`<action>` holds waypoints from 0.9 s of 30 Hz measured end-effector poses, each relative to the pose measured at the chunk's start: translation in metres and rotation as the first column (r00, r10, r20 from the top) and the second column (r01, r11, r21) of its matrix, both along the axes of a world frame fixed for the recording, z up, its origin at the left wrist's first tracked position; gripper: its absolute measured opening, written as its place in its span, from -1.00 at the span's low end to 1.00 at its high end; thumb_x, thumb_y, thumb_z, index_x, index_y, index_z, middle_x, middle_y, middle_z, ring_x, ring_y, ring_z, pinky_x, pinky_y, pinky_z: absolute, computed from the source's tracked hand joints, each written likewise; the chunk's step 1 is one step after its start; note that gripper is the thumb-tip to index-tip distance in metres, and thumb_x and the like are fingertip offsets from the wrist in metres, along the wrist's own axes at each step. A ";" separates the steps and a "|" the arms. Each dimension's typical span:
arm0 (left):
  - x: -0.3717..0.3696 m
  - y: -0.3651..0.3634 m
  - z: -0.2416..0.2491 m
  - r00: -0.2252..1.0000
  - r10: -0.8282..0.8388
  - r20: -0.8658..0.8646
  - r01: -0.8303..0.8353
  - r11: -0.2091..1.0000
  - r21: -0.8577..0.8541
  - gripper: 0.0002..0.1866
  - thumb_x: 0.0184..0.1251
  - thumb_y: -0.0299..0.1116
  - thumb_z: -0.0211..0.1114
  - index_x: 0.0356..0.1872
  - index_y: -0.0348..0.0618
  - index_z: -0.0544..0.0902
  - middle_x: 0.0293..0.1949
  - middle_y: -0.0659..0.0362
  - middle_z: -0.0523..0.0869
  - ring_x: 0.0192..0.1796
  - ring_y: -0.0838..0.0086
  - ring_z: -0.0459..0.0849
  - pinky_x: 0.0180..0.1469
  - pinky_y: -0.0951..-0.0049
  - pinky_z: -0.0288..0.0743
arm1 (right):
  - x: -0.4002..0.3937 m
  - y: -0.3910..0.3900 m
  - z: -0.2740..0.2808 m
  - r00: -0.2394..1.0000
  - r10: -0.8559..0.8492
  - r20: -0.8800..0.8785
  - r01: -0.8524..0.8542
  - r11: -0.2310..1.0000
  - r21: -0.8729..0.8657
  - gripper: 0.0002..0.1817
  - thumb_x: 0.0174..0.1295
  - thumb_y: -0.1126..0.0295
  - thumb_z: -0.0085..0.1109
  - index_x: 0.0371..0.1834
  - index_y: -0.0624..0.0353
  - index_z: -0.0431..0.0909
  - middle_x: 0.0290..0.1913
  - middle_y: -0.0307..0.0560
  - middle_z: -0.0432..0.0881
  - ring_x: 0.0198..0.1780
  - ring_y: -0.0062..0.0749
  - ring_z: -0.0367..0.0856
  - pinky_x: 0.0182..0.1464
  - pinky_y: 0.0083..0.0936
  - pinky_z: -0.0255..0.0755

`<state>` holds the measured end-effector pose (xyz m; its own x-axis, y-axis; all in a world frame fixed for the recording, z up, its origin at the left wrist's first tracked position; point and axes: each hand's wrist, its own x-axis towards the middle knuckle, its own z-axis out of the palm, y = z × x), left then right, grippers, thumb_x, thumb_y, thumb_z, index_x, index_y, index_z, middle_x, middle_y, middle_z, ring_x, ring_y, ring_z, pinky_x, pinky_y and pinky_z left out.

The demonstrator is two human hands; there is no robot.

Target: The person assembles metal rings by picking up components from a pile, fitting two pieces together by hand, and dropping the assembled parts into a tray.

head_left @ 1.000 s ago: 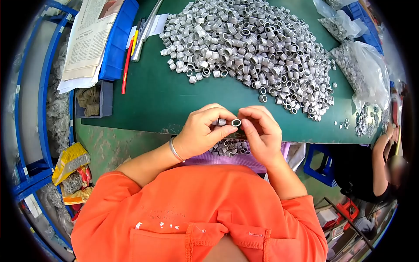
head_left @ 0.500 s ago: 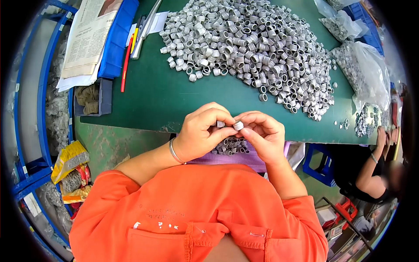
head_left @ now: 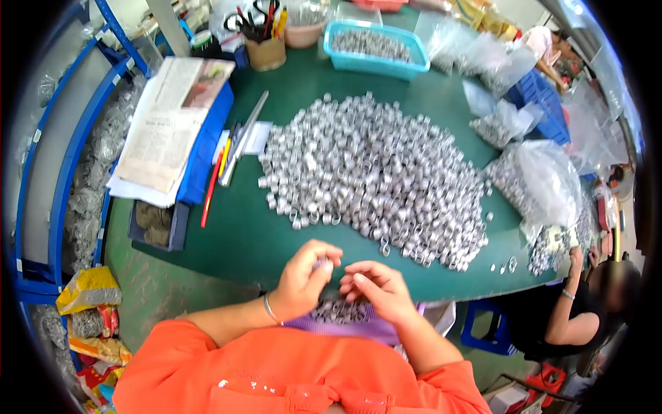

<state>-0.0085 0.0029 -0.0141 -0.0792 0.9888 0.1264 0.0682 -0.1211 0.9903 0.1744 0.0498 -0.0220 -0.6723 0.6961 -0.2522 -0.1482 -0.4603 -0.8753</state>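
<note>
My left hand (head_left: 303, 279) pinches a small grey ring (head_left: 323, 263) at its fingertips. My right hand (head_left: 379, 290) curls just right of it; I can't tell whether it grips anything. 1 big ring pile (head_left: 386, 179) lies on the far side.

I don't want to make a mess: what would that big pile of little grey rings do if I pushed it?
The pile would probably slide apart, since the rings lie loosely heaped. One on its side might roll, being round. They'd likely feel stiff, because they look like metal.
</note>
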 end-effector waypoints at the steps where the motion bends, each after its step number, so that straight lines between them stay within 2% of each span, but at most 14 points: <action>1: 0.000 0.007 0.002 0.980 0.021 -0.198 0.016 0.983 0.181 -0.83 0.38 -0.53 0.03 -0.08 -0.29 0.51 -0.21 0.11 0.56 -0.32 0.51 0.51 -0.25 0.52 0.45 | -0.006 0.006 0.003 1.000 0.015 -0.024 -0.019 0.979 -0.205 -0.72 0.47 0.31 -0.11 0.07 0.26 0.45 -0.14 -0.07 0.59 -0.24 -0.35 0.63 -0.23 -0.62 0.53; 2: 0.000 0.014 0.009 0.946 -0.022 -0.325 0.121 0.950 0.288 -0.81 0.33 -0.55 0.07 -0.06 -0.29 0.51 -0.14 0.02 0.54 -0.18 0.31 0.57 -0.11 0.40 0.47 | -0.009 0.009 -0.001 0.977 0.024 -0.212 -0.086 0.953 -0.290 -0.64 0.49 0.20 -0.19 0.09 0.25 0.41 -0.14 -0.06 0.58 -0.29 -0.37 0.61 -0.26 -0.59 0.53; 3: 0.004 0.019 0.002 0.920 -0.075 -0.385 0.198 0.937 0.289 -0.74 0.26 -0.54 0.14 -0.01 -0.26 0.52 -0.06 -0.02 0.53 -0.07 0.20 0.55 -0.01 0.32 0.43 | -0.012 0.011 -0.010 0.921 0.022 -0.388 -0.175 0.916 -0.362 -0.56 0.51 0.09 -0.28 0.11 0.24 0.37 -0.15 -0.06 0.57 -0.33 -0.39 0.60 -0.30 -0.56 0.52; 4: 0.007 0.022 0.008 0.885 -0.028 -0.464 0.190 0.933 0.305 -0.71 0.25 -0.53 0.16 0.01 -0.25 0.51 -0.04 -0.01 0.53 -0.03 0.19 0.54 0.03 0.30 0.42 | -0.022 0.014 -0.007 0.896 -0.042 -0.442 -0.168 0.890 -0.424 -0.52 0.51 0.02 -0.36 0.05 0.22 0.37 -0.18 -0.08 0.54 -0.42 -0.43 0.52 -0.36 -0.53 0.48; 5: 0.010 0.025 0.018 0.844 0.022 -0.536 0.180 0.930 0.321 -0.68 0.23 -0.51 0.19 0.03 -0.24 0.51 -0.02 -0.01 0.52 0.02 0.18 0.52 0.06 0.28 0.40 | -0.034 0.016 0.002 0.956 -0.245 -0.161 0.096 0.780 -0.618 -0.55 0.51 0.04 -0.34 0.00 0.21 0.38 -0.26 -0.12 0.52 -0.46 -0.44 0.46 -0.41 -0.51 0.43; 7: 0.007 0.037 0.023 0.850 0.024 -0.527 0.187 0.920 0.343 -0.64 0.22 -0.44 0.24 0.05 -0.25 0.50 0.01 -0.01 0.52 0.05 0.16 0.51 0.12 0.24 0.36 | -0.043 0.032 0.030 0.924 -0.379 -0.051 0.243 0.686 -0.685 -0.64 0.50 0.12 -0.23 -0.07 0.20 0.41 -0.29 -0.14 0.51 -0.47 -0.48 0.41 -0.46 -0.56 0.34; 9: 0.002 0.046 0.019 0.919 0.136 -0.369 0.031 0.910 0.413 -0.63 0.22 -0.41 0.26 0.04 -0.28 0.48 0.02 -0.03 0.51 0.06 0.14 0.50 0.15 0.25 0.35 | -0.028 0.057 0.007 0.940 -0.133 -0.315 -0.037 0.877 -0.479 -0.74 0.47 0.22 -0.12 -0.12 0.20 0.43 -0.31 -0.17 0.50 -0.50 -0.54 0.35 -0.48 -0.61 0.27; 13: -0.013 0.073 0.008 0.819 0.382 -0.429 -0.153 0.865 0.478 -0.64 0.26 -0.34 0.24 0.03 -0.27 0.48 0.05 0.01 0.54 0.13 0.14 0.49 0.20 0.24 0.24 | -0.032 0.112 0.060 0.980 -0.159 -0.117 0.118 0.946 -0.301 -0.82 0.42 0.27 -0.05 -0.13 0.13 0.43 -0.42 -0.26 0.40 -0.58 -0.63 0.19 -0.57 -0.67 0.08; 15: -0.017 0.080 -0.001 0.784 0.397 -0.478 -0.154 0.869 0.470 -0.63 0.22 -0.34 0.25 0.03 -0.26 0.49 0.07 0.02 0.52 0.20 0.14 0.46 0.23 0.21 0.16 | -0.038 0.155 0.073 0.986 -0.167 -0.019 0.161 0.971 -0.176 -0.83 0.41 0.29 -0.04 -0.10 0.14 0.42 -0.44 -0.29 0.38 -0.59 -0.62 0.18 -0.59 -0.66 0.05; 19: -0.020 0.084 -0.012 0.753 0.369 -0.545 -0.166 0.908 0.385 -0.59 0.09 -0.39 0.31 0.01 -0.17 0.52 0.10 0.06 0.50 0.27 0.15 0.39 0.26 0.18 0.08 | -0.067 0.249 0.091 0.951 -0.292 0.105 0.295 0.955 -0.015 -0.77 0.26 0.51 0.02 -0.02 0.16 0.39 -0.46 -0.25 0.38 -0.54 -0.55 0.30 -0.53 -0.58 0.18; 21: -0.023 0.085 -0.012 0.765 0.339 -0.548 -0.155 0.922 0.354 -0.61 0.07 -0.40 0.32 -0.01 -0.15 0.55 0.09 0.08 0.51 0.27 0.15 0.40 0.25 0.18 0.09 | -0.077 0.301 0.087 0.957 -0.254 0.141 0.242 0.966 0.095 -0.70 0.16 0.64 0.01 -0.02 0.18 0.35 -0.45 -0.25 0.43 -0.51 -0.53 0.40 -0.52 -0.65 0.27; 23: -0.026 0.087 -0.012 0.783 0.336 -0.524 -0.166 0.924 0.344 -0.62 0.03 -0.43 0.33 -0.05 -0.14 0.58 0.08 0.09 0.53 0.24 0.16 0.42 0.24 0.18 0.12 | -0.089 0.342 0.092 0.938 -0.302 0.168 0.284 0.951 0.124 -0.64 0.13 0.70 0.01 0.02 0.23 0.32 -0.37 -0.15 0.45 -0.42 -0.47 0.47 -0.41 -0.61 0.42; 25: -0.027 0.088 -0.012 0.797 0.333 -0.504 -0.174 0.925 0.338 -0.64 0.02 -0.44 0.33 -0.07 -0.13 0.59 0.05 0.10 0.54 0.22 0.17 0.45 0.24 0.20 0.12 | -0.107 0.375 0.092 0.888 -0.445 0.118 0.437 0.895 0.091 -0.69 0.15 0.72 -0.08 -0.02 0.33 0.37 -0.31 -0.11 0.43 -0.41 -0.44 0.43 -0.45 -0.53 0.39; 27: -0.026 0.088 -0.009 0.789 0.335 -0.515 -0.177 0.927 0.332 -0.66 0.02 -0.44 0.33 -0.10 -0.12 0.60 0.03 0.12 0.56 0.20 0.19 0.47 0.22 0.23 0.14 | -0.117 0.399 0.094 0.862 -0.485 0.147 0.470 0.873 0.129 -0.71 0.21 0.71 -0.15 0.00 0.53 0.34 -0.14 0.07 0.45 -0.22 -0.20 0.56 -0.29 -0.52 0.62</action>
